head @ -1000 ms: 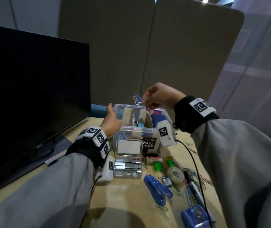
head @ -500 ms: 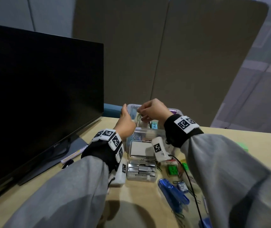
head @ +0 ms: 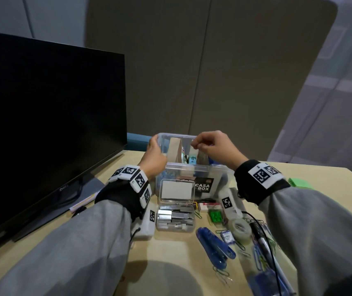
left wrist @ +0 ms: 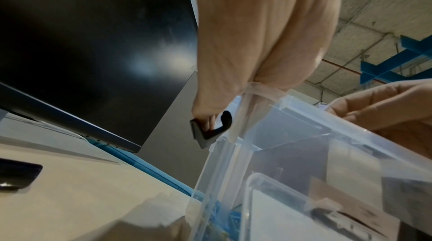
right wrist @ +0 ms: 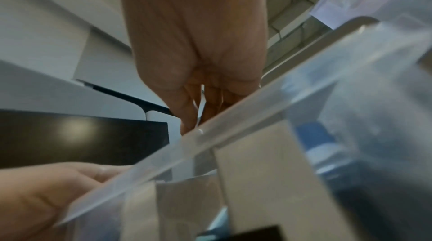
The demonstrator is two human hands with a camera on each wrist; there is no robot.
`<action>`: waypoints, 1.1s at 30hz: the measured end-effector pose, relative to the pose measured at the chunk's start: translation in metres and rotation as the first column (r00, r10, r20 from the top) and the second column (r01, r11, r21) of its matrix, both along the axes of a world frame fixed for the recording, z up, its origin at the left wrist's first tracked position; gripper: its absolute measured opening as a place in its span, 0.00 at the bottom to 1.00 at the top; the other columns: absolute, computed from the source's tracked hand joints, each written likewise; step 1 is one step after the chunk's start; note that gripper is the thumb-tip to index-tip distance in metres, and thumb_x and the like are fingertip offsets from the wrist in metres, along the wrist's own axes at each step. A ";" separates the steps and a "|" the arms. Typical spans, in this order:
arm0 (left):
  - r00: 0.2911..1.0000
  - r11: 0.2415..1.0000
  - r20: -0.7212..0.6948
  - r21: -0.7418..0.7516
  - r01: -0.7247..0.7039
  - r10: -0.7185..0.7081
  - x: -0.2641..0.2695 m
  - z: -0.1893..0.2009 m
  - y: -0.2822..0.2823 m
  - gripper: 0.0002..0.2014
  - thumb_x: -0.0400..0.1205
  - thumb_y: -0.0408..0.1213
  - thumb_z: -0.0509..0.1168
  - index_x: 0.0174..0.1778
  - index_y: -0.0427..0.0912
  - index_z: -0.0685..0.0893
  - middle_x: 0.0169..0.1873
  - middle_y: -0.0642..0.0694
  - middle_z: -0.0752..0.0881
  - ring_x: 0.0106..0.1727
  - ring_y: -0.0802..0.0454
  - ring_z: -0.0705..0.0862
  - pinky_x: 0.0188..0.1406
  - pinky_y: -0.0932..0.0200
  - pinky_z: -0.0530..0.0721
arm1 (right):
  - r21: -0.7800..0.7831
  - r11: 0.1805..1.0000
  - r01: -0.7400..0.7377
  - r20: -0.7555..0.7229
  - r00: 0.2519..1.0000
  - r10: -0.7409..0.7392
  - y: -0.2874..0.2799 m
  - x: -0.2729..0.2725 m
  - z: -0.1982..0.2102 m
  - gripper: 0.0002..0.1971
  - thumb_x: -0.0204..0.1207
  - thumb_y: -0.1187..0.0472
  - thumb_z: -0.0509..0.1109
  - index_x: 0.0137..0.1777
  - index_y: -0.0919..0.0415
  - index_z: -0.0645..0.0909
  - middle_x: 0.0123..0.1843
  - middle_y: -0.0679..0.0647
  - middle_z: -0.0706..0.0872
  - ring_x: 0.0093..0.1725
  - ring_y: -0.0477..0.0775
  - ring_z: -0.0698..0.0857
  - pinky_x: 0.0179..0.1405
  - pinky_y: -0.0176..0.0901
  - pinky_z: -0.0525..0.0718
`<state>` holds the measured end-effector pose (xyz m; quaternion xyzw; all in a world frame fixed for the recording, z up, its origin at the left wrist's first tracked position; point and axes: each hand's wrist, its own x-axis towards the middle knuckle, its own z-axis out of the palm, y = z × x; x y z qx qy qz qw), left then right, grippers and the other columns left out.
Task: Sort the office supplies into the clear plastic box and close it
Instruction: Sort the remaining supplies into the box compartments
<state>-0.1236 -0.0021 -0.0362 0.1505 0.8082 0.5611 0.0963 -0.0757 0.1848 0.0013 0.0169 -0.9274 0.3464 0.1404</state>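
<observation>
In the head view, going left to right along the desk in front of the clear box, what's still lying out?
Small clear case of staples → green clips → roll of clear tape → black pen. Nearer me, the blue staple remover lies between the case and the tape.

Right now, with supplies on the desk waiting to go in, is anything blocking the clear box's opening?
No lid covers the clear plastic box; only the right hand hangs over its open top, above the cardboard dividers.
</observation>
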 end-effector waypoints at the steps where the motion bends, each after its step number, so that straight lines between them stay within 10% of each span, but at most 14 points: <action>1: 1.000 1.000 0.000 0.004 0.003 -0.003 0.000 0.000 0.000 0.38 0.84 0.19 0.54 0.85 0.49 0.48 0.82 0.40 0.60 0.77 0.41 0.69 0.65 0.53 0.76 | 0.050 0.999 0.002 0.012 1.000 -0.002 0.002 0.002 -0.001 0.10 0.81 0.67 0.66 0.53 0.56 0.87 0.49 0.46 0.89 0.53 0.42 0.86 0.58 0.38 0.84; 8: 1.000 1.000 0.005 0.015 -0.006 0.006 0.000 -0.001 0.000 0.37 0.84 0.20 0.55 0.85 0.50 0.50 0.80 0.40 0.62 0.76 0.40 0.70 0.66 0.47 0.80 | 0.398 0.912 -0.097 0.083 0.994 0.070 -0.006 0.004 -0.004 0.11 0.83 0.65 0.64 0.58 0.58 0.87 0.55 0.48 0.88 0.43 0.35 0.78 0.39 0.20 0.71; 13: 1.000 1.000 -0.011 -0.011 -0.014 0.014 -0.001 -0.002 0.001 0.37 0.83 0.20 0.55 0.85 0.50 0.51 0.80 0.40 0.63 0.76 0.41 0.71 0.69 0.44 0.79 | 0.607 0.790 0.083 0.082 0.983 -0.166 0.015 0.005 -0.006 0.14 0.85 0.57 0.60 0.68 0.50 0.80 0.66 0.53 0.77 0.68 0.56 0.72 0.68 0.55 0.69; 33: 0.970 0.950 -0.191 -0.298 0.088 -0.150 0.008 -0.002 0.084 0.24 0.87 0.24 0.50 0.81 0.36 0.61 0.83 0.43 0.55 0.79 0.46 0.65 0.77 0.55 0.64 | 0.298 0.935 0.192 0.270 0.923 -0.275 0.108 0.065 -0.021 0.22 0.87 0.46 0.54 0.70 0.56 0.81 0.76 0.56 0.72 0.77 0.52 0.66 0.71 0.48 0.66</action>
